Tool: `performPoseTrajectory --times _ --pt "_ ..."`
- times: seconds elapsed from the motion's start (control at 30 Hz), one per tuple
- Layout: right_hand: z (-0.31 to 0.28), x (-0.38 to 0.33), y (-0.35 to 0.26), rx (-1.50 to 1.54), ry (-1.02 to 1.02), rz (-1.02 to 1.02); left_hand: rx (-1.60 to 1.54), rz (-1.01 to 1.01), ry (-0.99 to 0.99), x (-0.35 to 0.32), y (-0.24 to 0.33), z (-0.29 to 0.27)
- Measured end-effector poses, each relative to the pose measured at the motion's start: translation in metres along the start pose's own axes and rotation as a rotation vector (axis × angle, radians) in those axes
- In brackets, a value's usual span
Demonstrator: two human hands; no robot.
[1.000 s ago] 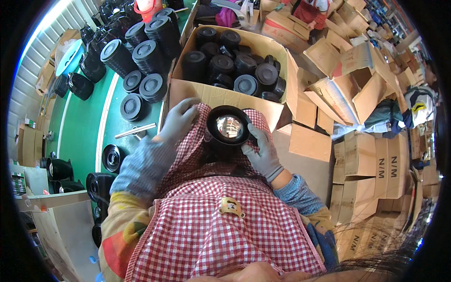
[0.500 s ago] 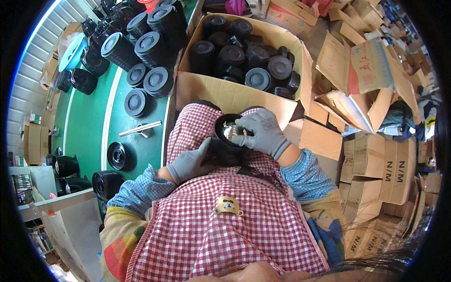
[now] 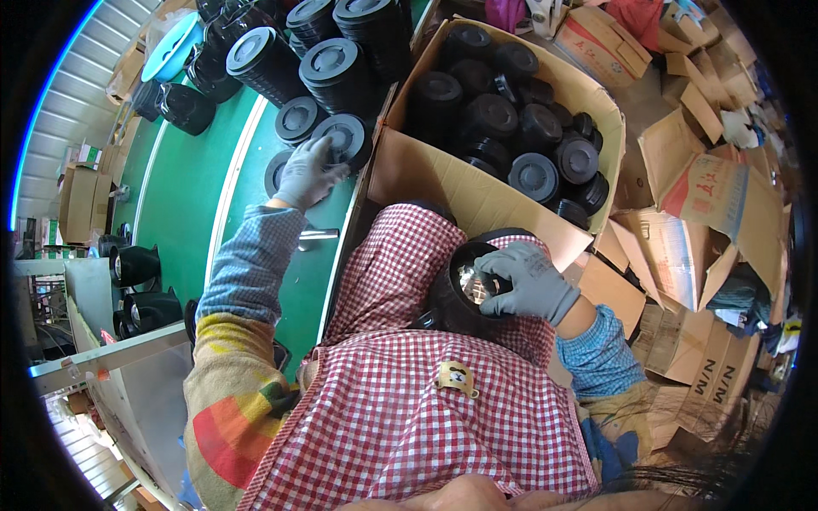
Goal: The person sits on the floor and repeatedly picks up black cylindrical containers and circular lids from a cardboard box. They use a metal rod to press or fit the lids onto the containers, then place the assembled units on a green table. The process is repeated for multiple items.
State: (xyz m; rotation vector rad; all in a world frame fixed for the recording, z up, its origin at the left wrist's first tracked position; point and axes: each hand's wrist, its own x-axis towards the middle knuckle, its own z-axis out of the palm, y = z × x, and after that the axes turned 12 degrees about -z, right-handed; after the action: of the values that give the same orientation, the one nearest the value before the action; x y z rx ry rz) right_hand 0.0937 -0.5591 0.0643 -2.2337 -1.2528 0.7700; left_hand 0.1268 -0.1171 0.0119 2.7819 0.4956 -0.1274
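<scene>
My right hand, in a grey glove, grips the rim of a black jug body resting on my lap, its fingertips inside the mouth. Something shiny and silvery shows within that mouth. My left hand, also gloved in grey, is stretched over the green table with its fingers apart. It lies over a low stack of round black lids, partly covering it, beside another stack of black lids. Whether the fingertips touch a lid I cannot tell. A metal bar shows partly beyond my left sleeve.
Taller lid stacks and black jugs stand at the far end of the green table, near a blue basin. An open carton of black parts is just ahead of my knees. More cardboard boxes fill the right side.
My left hand has left the jug body and reached forward and left to the lids. My right hand still holds the jug body on my lap. The view has shifted left.
</scene>
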Motion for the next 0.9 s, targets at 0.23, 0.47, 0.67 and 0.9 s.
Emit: performPoseTrajectory --times 0.23,0.47,0.67,0.9 --pt "0.006 -0.002 0.012 0.091 0.074 -0.088 0.238 0.217 0.13 0.023 -0.019 0.028" --pt "-0.008 -0.009 0.011 0.078 0.756 -0.17 0.003 0.282 0.147 0.025 -0.04 0.01" --pt "-0.01 -0.025 0.013 0.203 1.029 -0.15 -0.592 0.385 -0.092 -0.038 0.044 -0.062" --pt "0.009 -0.014 0.006 0.908 0.777 -0.369 -0.877 0.73 -0.839 -0.111 0.164 -0.029"
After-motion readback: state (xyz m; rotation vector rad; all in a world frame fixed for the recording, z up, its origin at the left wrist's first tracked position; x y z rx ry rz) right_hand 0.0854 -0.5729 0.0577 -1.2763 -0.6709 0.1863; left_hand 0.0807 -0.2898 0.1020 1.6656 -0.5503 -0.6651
